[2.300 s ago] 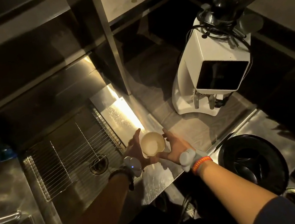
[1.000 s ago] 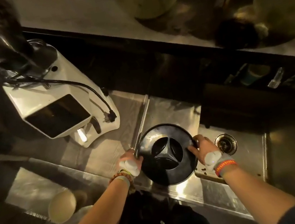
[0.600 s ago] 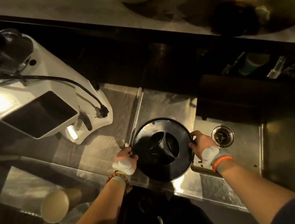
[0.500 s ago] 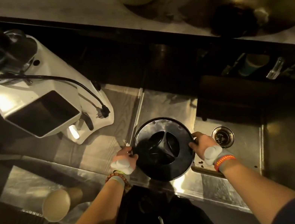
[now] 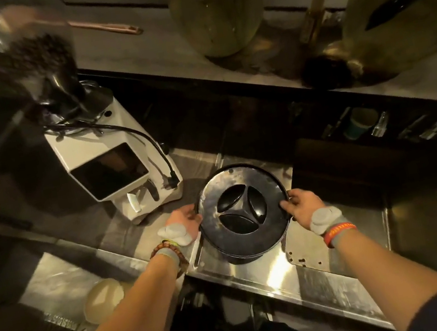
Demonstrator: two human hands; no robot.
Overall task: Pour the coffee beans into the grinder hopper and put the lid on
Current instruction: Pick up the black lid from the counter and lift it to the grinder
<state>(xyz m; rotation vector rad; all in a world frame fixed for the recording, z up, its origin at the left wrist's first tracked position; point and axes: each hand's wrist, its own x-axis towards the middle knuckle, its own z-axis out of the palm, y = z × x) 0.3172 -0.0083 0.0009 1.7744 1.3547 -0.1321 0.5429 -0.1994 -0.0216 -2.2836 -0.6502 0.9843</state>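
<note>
Grip: both hands clasp lid above steel counter.

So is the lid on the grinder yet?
No, both hands hold the black lid over the counter, right of the grinder.

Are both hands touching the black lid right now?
Touching. The head view shows the left hand with fingers curled on the black lid's left rim, and the right hand gripping its right rim, with no gap either side.
</note>
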